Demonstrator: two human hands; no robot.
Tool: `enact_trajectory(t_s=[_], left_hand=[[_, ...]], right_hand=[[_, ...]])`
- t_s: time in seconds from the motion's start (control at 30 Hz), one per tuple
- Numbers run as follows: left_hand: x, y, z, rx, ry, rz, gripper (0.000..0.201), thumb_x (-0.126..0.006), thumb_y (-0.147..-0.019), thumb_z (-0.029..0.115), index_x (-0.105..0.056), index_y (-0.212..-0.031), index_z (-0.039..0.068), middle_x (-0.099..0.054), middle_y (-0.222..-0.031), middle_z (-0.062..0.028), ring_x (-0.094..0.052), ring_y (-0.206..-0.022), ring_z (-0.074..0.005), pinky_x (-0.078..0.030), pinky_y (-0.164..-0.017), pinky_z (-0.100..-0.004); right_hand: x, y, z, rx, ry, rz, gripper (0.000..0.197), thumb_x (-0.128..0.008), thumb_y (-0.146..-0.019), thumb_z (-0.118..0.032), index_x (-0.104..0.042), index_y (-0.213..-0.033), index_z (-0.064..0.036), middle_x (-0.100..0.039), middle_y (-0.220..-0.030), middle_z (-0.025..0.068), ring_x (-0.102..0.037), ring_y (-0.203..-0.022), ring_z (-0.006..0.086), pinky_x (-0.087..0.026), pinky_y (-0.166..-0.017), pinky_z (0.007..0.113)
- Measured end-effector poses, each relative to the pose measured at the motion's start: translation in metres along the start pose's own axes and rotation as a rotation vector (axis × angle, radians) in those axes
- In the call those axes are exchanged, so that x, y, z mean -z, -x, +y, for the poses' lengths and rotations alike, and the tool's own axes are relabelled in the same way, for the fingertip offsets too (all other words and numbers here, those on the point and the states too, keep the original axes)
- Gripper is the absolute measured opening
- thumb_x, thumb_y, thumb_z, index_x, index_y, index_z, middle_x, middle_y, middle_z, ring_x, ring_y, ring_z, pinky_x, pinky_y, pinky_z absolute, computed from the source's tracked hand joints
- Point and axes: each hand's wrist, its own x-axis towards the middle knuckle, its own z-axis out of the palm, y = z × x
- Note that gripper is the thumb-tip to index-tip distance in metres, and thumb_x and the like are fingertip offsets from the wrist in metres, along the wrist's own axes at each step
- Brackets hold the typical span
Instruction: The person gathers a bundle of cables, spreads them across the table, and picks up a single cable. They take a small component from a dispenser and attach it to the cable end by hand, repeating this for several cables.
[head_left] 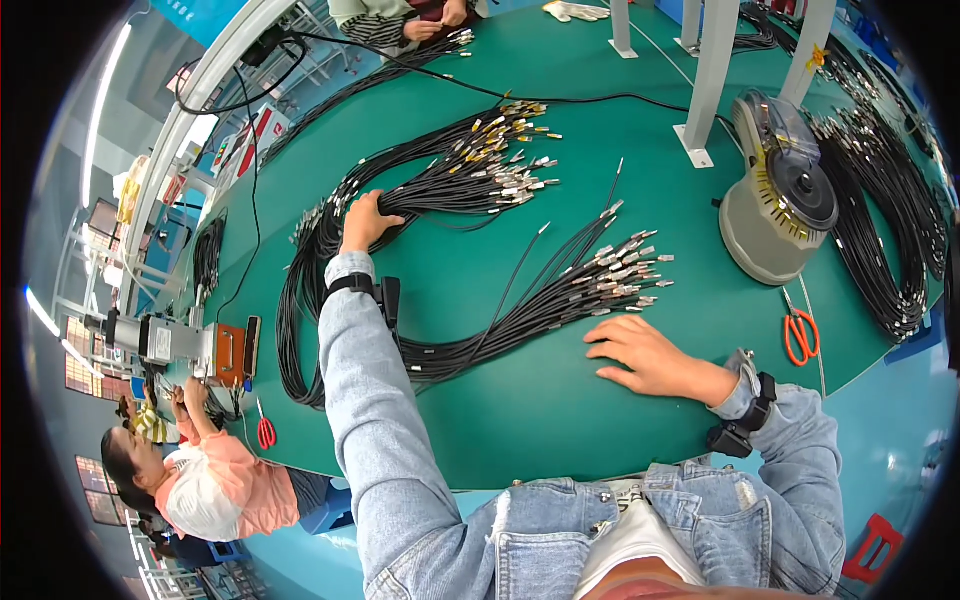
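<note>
A big bundle of black cables [300, 300] curves in a U on the green table, its ends capped with silvery metal connectors [630, 270]. My left hand [368, 222] is closed on the upper part of this bundle, where the cables bend; the undersides of its fingers are hidden. Several connectors [510, 130] on the upper ends look yellowish. Below the lower ends, my right hand [648, 360] lies palm down on the table, fingers spread, holding nothing. A few single cables [520, 265] stick out from the lower group.
A grey round tape dispenser [775, 215] stands at the right, with red-handled scissors [800, 335] near it. More black cables [880, 210] lie at the far right. Grey posts [712, 80] rise from the table. Co-workers sit at the left [215, 480] and far side [400, 20].
</note>
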Motion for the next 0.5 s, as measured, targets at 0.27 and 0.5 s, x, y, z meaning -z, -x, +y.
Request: enact_trajectory(t_s=[0.27, 0.5], left_hand=[[0.004, 0.021, 0.006, -0.143, 0.068, 0.273, 0.035, -0.069, -0.067, 0.013, -0.058, -0.099, 0.005, -0.061, -0.096, -0.0129, -0.056, -0.091, -0.0318, -0.046, -0.078, -0.0393], [0.016, 0.030, 0.024, -0.339, 0.154, 0.387, 0.035, -0.068, -0.064, 0.005, -0.057, -0.098, 0.005, -0.061, -0.096, -0.0128, -0.056, -0.092, -0.0320, -0.044, -0.081, -0.0398]], right_hand=[[0.002, -0.007, 0.000, -0.035, -0.014, -0.030, 0.025, -0.063, -0.078, -0.017, -0.058, -0.100, -0.0057, -0.052, -0.113, 0.0085, -0.046, -0.108, 0.0266, -0.035, -0.092, 0.040], [0.006, -0.005, 0.001, -0.052, -0.014, 0.000, 0.024, -0.062, -0.077, -0.015, -0.057, -0.098, -0.0046, -0.052, -0.111, 0.0088, -0.046, -0.108, 0.0263, -0.034, -0.093, 0.039]])
